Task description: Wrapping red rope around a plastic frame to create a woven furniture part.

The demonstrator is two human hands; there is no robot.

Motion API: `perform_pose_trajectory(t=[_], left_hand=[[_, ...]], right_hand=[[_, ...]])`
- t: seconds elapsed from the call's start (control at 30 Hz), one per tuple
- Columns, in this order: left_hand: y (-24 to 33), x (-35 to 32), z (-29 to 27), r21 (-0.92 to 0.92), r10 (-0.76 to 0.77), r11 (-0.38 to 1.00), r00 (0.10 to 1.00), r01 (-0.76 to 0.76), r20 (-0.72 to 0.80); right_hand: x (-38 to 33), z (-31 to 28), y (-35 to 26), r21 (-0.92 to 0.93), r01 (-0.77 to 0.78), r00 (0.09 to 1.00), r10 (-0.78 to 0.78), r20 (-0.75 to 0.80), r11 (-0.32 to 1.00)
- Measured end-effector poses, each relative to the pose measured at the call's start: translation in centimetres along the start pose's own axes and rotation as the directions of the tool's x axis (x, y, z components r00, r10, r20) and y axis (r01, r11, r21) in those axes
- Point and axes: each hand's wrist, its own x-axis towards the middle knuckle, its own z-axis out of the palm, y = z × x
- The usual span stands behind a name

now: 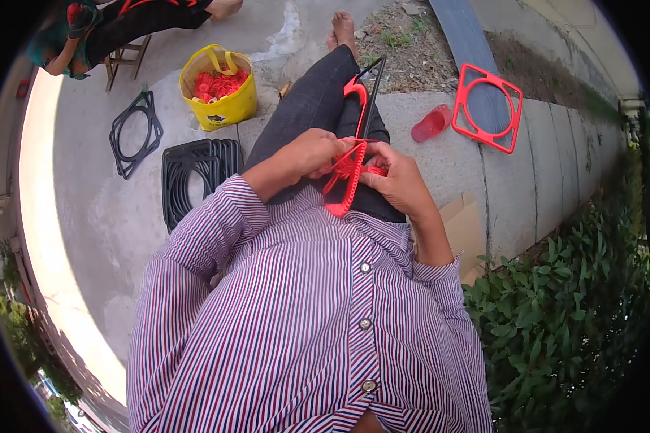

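On my lap stands a black frame (372, 97), seen nearly edge-on, with part of it wrapped in tight turns of red cord (352, 189). My left hand (312, 155) is closed at the left side of the wrapped part, its fingers pinching strands of the red cord. On the other side, my right hand (399, 177) is closed on a small bundle of red cord (375, 171), thumb and forefinger near the wrapped edge. A strand stretches between the two hands across the frame. The fingertips are partly hidden by the cord.
A yellow bag (227, 112) full of red cord stands at the left, near stacked black frames (188, 155) and a single black frame (115, 144). Right lie a red slipper (432, 124) and a red frame (461, 108). Another person (123, 32) sits far left; bushes (556, 310) grow near right.
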Motion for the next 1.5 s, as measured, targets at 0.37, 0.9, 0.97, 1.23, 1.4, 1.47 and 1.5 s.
perform_pose_trajectory(t=[0.37, 0.9, 0.97, 1.23, 1.4, 1.47, 1.5], left_hand=[[3.8, -2.7, 2.6, 0.087, 0.645, 0.764, 0.762, -0.64, -0.057], [-0.5, 2.0, 1.3, -0.02, 0.472, 0.875, 0.862, -0.484, -0.187], [-1.1, 2.5, 1.8, -0.02, 0.483, 0.872, 0.865, -0.49, -0.14], [-1.3, 3.3, 2.9, -0.461, 0.206, 0.87, 0.978, -0.174, 0.019], [-1.4, 4.8, 2.5, -0.562, 0.219, 0.824, 0.956, -0.074, 0.194], [-0.8, 4.3, 2.5, -0.59, 0.214, 0.806, 0.951, -0.042, 0.224], [-0.8, 3.9, 2.1, -0.62, 0.202, 0.785, 0.945, 0.001, 0.257]], right_hand=[[-1.2, -1.8, -3.7, 0.042, 0.262, 0.908, -0.232, -0.348, 0.964], [-4.8, -12.5, 3.0, 0.789, 0.385, 0.845, 0.161, -0.51, 0.48], [-2.8, -7.1, 2.0, 0.787, 0.141, 0.943, 0.159, -0.291, 0.601], [0.8, -4.0, 0.0, 0.7, -0.033, 0.983, 0.15, -0.106, 0.713], [-1.7, -8.5, -2.4, 0.632, 0.149, 0.925, 0.118, -0.36, 0.76], [-3.8, -8.1, -1.9, 0.65, 0.153, 0.934, 0.105, -0.34, 0.745], [-5.1, -7.9, -1.7, 0.665, 0.171, 0.943, 0.075, -0.324, 0.727]])
